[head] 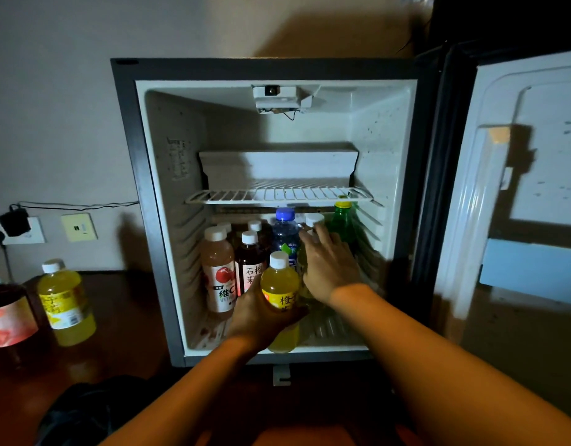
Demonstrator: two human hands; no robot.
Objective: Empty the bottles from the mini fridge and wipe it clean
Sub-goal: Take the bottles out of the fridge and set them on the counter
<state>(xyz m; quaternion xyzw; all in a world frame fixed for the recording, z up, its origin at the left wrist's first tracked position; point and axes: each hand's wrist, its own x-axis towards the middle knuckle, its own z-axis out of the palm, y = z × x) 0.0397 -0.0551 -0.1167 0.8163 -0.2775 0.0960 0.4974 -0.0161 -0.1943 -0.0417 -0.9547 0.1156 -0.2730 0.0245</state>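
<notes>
Already out on the floor at far left: a dark red bottle (pixel 7 312) and a yellow bottle (pixel 67 304), upright. Inside the mini fridge (pixel 142 201), left hand (pixel 261 312) curled round an orange-juice bottle (pixel 281 296) at mid-body, cap up, long axis vertical; likely heavy when full, smooth, possibly slick, so best gripped at the labelled waist. Right hand (pixel 329 265) reaching behind, fingers loosely spread over a white-capped bottle (pixel 314 220).

white fridge interior (pixel 374 130), yellow bottle (pixel 279 284) with white cap, blue-capped bottle (pixel 285 233), green bottle (pixel 342 222).
</notes>
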